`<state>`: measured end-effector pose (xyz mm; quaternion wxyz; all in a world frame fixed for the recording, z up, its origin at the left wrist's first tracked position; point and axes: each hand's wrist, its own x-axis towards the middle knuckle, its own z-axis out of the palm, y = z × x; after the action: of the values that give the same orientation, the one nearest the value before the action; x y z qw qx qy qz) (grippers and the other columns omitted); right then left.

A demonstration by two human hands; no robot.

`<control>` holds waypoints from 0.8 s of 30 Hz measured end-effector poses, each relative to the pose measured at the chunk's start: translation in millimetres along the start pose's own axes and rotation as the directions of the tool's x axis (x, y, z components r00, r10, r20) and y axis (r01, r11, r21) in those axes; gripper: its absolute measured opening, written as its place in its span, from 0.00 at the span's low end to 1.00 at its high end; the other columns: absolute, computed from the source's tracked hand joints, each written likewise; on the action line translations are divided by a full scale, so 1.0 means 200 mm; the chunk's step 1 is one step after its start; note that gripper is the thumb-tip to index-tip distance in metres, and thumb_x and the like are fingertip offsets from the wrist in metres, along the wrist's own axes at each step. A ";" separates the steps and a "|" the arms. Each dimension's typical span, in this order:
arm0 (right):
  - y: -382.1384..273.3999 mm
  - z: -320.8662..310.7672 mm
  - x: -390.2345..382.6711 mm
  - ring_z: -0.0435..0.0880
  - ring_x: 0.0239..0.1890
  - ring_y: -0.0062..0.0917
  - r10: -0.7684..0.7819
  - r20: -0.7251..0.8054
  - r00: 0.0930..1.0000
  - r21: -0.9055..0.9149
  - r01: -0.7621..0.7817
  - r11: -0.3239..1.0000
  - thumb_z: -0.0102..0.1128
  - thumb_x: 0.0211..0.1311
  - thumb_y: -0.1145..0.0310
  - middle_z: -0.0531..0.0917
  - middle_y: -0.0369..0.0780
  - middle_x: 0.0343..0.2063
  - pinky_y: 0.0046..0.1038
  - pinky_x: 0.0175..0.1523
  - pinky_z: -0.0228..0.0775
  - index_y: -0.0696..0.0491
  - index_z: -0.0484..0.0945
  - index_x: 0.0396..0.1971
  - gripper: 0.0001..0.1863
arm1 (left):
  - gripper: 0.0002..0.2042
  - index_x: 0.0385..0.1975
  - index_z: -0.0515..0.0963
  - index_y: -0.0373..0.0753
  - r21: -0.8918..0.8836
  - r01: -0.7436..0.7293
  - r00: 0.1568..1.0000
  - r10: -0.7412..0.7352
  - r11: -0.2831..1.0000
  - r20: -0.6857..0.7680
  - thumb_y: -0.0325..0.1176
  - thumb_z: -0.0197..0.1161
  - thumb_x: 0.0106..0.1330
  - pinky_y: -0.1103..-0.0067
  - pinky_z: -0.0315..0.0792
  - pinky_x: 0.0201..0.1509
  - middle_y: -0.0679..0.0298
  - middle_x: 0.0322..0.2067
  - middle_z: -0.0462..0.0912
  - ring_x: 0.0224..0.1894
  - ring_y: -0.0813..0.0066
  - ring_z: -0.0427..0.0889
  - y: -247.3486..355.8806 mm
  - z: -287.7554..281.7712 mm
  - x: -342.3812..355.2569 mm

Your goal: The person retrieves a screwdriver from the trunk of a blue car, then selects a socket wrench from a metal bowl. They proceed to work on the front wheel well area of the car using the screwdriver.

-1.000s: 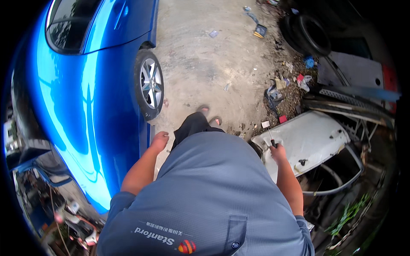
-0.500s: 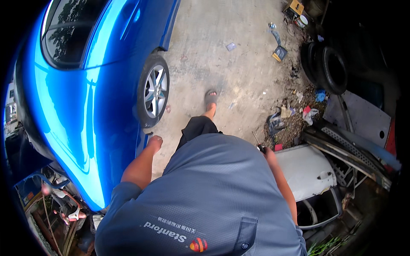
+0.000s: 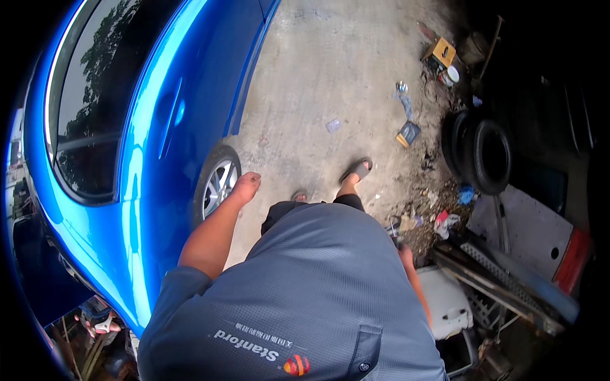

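My left hand (image 3: 246,187), fingers curled, hangs just in front of the silver-spoked rear wheel (image 3: 219,184) of a blue car (image 3: 165,241); I cannot make out anything in it. My right hand (image 3: 405,254) is low at my right side, partly behind my body, closed round a screwdriver with a black handle (image 3: 396,239). My sandalled feet (image 3: 358,170) show below me on concrete, one forward of the other.
The blue car fills the left. Along the right lie stacked tyres (image 3: 486,155), a cardboard box (image 3: 439,52), a white bucket (image 3: 448,76), scattered litter (image 3: 447,223), long metal rails (image 3: 483,276) and a white car door (image 3: 445,305). Concrete ground (image 3: 318,70) runs ahead.
I have walked forward along the car: its wheel, the tyres and the door have slid down the view. My right foot has stepped forward; my left hand has swung up.
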<state>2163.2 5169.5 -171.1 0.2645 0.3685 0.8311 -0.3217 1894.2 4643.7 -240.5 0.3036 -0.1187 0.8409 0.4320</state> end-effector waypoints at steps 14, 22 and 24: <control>-0.05 -1.58 2.28 0.81 0.24 0.36 -0.042 -0.015 0.999 -0.176 0.038 0.984 0.60 0.56 0.65 0.80 0.45 0.22 0.35 0.30 0.71 0.59 0.77 0.39 0.15 | 0.12 0.26 0.81 0.38 -0.093 0.186 0.982 -0.189 0.978 -0.024 0.37 0.52 0.60 0.61 0.72 0.37 0.47 0.26 0.81 0.33 0.45 0.81 0.58 0.64 0.63; -1.87 -1.84 2.62 0.76 0.17 0.28 -0.327 0.143 0.934 -0.133 0.346 0.929 0.60 0.60 0.68 0.77 0.39 0.18 0.32 0.22 0.68 0.56 0.77 0.37 0.09 | 0.12 0.34 0.84 0.39 0.059 0.334 0.941 -0.330 0.941 -0.068 0.34 0.56 0.56 0.64 0.76 0.45 0.49 0.36 0.84 0.42 0.50 0.83 1.13 0.61 1.24; -2.00 -1.94 2.80 0.80 0.22 0.31 -0.580 0.239 0.779 -0.320 0.627 0.710 0.60 0.60 0.66 0.80 0.42 0.21 0.35 0.29 0.72 0.58 0.79 0.37 0.11 | 0.11 0.29 0.83 0.33 0.533 -0.029 0.996 -0.020 0.846 0.085 0.30 0.55 0.54 0.63 0.76 0.44 0.47 0.36 0.84 0.41 0.48 0.83 1.01 0.60 1.56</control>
<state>1443.0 5492.5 -160.0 0.2608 -0.0029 0.9341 -0.2438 1604.6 4879.8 -353.2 0.3600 -0.0087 0.9140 0.1868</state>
